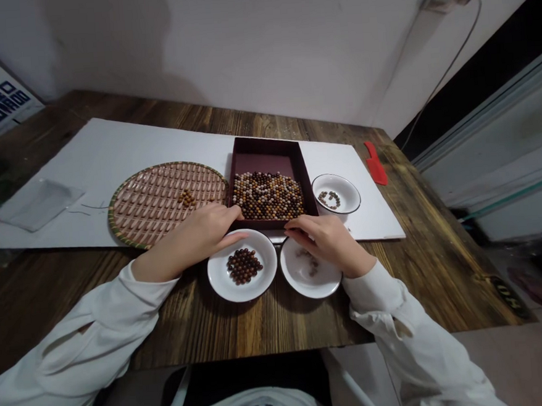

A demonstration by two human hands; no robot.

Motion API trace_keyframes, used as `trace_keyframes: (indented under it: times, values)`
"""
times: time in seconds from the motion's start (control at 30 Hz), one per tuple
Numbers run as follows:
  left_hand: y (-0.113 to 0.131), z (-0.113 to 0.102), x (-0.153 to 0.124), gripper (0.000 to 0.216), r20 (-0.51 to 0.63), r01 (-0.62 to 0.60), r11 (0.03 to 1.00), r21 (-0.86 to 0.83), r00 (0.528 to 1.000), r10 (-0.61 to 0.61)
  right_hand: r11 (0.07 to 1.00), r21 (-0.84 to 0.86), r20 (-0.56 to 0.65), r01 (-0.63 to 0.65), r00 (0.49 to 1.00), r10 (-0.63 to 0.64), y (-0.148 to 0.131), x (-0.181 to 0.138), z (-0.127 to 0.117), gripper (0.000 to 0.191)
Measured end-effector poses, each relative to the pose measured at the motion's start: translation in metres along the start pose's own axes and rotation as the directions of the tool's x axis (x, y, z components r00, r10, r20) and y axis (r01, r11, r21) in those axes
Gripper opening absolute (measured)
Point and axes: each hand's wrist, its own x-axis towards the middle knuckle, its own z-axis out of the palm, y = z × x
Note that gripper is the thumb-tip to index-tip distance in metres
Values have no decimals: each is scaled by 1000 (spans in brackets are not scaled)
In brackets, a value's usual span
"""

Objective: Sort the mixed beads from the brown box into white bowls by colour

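Note:
A dark maroon box (pixel 268 157) holds a layer of mixed brown, yellow and pale beads (pixel 268 196) gathered toward its near side. My left hand (pixel 217 225) is at the box's near left corner, fingers curled over the edge and thumb stretched below, above a white bowl (pixel 216 281) of dark red-brown beads (pixel 244 266). At the near rim is my right hand (pixel 322 236), fingers bent and tips close together; whatever they pinch is too small to make out. Beneath it stands a second white bowl (pixel 312 290) with a few pale, blurred beads (pixel 311 263).
Left of the box, a round woven tray (pixel 145 193) carries several yellow-brown beads. A third white bowl (pixel 348 188) with small beads stands on the right, near a red comb-like tool (pixel 377 169). A clear plastic bag (pixel 39 204) lies on the white board (pixel 109 143).

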Motion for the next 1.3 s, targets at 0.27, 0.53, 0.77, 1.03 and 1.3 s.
trace_keyframes:
  times: [0.27,0.53,0.77,1.03,1.3]
  values:
    - [1,-1,1,36,18,16,1000,-10,1000,-16,999,27,79,-34,996,31,3,-1,3,14]
    - [3,-3,0,35,18,18,1000,-12,1000,-17,997,46,129,-62,990,56,1,0,1,10]
    - [2,-1,0,38,10,15,1000,-13,1000,-15,996,52,140,-71,988,63,0,-1,0,9]
    - [2,-3,1,38,30,21,1000,-14,999,-20,990,102,188,-94,979,73,0,0,-3,9]
    - [2,-2,1,37,23,24,999,-24,999,-24,991,91,219,-102,973,80,1,-1,-3,14]
